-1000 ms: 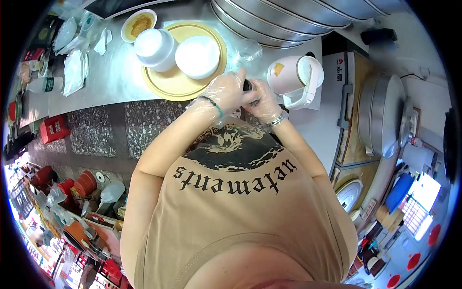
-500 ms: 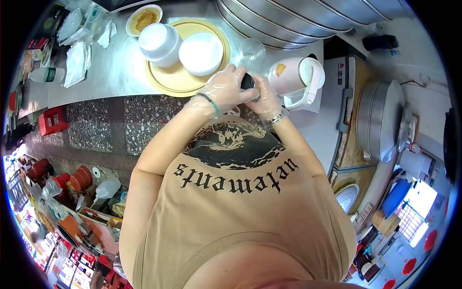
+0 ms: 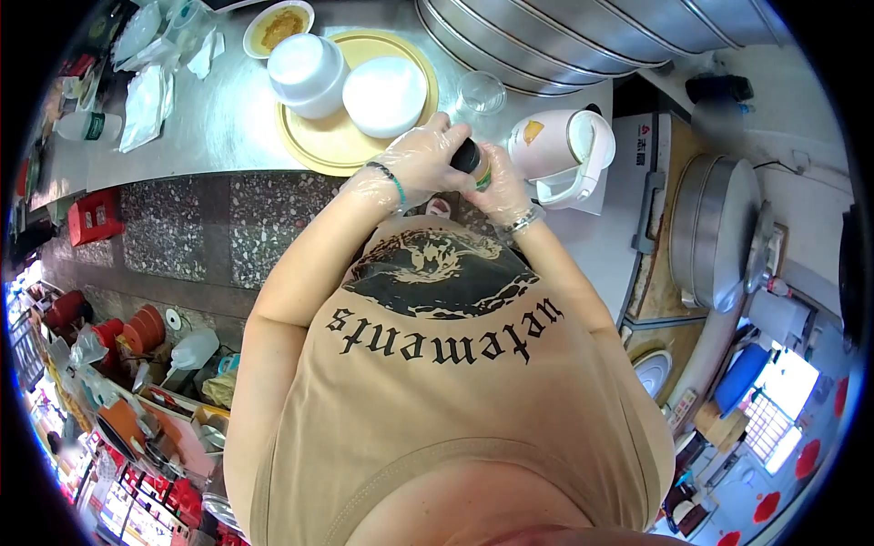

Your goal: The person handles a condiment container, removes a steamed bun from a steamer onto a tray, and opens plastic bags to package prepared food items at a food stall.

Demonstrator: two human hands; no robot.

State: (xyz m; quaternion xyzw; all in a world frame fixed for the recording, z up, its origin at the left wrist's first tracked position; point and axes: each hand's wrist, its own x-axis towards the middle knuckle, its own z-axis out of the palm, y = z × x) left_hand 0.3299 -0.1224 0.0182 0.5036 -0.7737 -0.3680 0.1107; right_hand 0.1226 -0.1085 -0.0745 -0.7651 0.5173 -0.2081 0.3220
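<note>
1. Left hand (image 3: 421, 162), in a clear plastic glove, fingers wrapped around the black cap of a small dark bottle (image 3: 472, 162).
2. Right hand (image 3: 499, 189), gloved, grips the bottle's lower body.
3. Bottle held above the counter edge, between the round yellow tray (image 3: 319, 146) and the pale pink electric kettle (image 3: 557, 146).

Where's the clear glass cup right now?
In the head view, the clear glass cup stands on the steel counter, between the yellow tray and the white kettle.
</note>
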